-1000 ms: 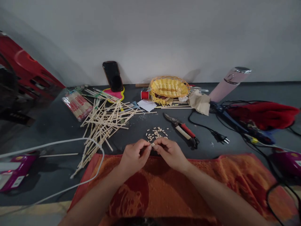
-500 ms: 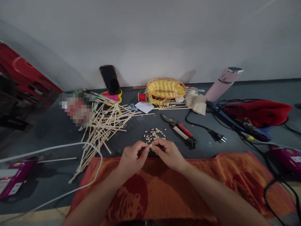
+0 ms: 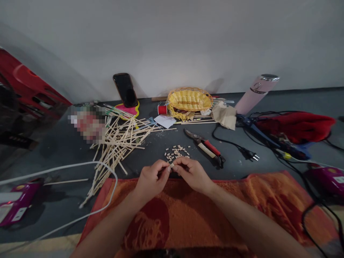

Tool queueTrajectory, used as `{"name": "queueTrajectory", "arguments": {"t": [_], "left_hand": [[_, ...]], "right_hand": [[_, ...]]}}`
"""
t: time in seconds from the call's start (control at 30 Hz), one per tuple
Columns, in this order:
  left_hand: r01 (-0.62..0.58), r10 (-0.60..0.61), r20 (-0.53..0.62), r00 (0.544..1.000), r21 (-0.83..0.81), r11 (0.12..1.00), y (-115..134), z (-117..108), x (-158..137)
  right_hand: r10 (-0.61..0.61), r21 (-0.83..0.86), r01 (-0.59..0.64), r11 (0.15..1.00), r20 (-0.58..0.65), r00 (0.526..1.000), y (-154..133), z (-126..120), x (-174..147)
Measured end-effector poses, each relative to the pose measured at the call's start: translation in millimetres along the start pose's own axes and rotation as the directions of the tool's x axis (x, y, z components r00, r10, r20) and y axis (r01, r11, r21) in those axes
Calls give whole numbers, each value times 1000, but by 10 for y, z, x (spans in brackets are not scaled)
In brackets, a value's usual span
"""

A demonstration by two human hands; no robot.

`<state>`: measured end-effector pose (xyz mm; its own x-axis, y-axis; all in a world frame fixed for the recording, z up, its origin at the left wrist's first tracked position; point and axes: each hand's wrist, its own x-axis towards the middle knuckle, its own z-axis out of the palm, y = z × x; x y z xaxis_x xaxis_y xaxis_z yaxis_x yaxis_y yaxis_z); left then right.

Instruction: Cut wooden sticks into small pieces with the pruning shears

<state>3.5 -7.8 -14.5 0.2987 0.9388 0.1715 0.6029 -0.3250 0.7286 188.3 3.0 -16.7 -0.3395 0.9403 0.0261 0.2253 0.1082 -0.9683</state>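
Note:
My left hand and my right hand meet fingertip to fingertip above the front edge of the surface. Pinched between them is a small pale wooden piece, mostly covered by the fingers. Just beyond the fingertips lies a loose pile of short cut stick pieces of the same pale colour. Right of the pile rests a pair of pruning shears with one red and one whitish handle. A heap of long thin wooden sticks spreads to the left.
An orange towel lies under my forearms. Along the wall are a phone, a red thread spool, a yellow basket and a pink flask. A black plug and white cable flank the work area.
Both hands keep the same pinch in nearly the same spot. The view has shifted very slightly; nothing else has visibly moved.

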Motion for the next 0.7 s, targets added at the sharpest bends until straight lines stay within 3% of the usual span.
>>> {"name": "queueTrajectory", "arguments": {"t": [0.7], "left_hand": [[-22, 21, 13, 1000, 33, 999, -19, 12, -3]], "right_hand": [[13, 10, -13, 1000, 8, 1000, 14, -3, 4]]}}
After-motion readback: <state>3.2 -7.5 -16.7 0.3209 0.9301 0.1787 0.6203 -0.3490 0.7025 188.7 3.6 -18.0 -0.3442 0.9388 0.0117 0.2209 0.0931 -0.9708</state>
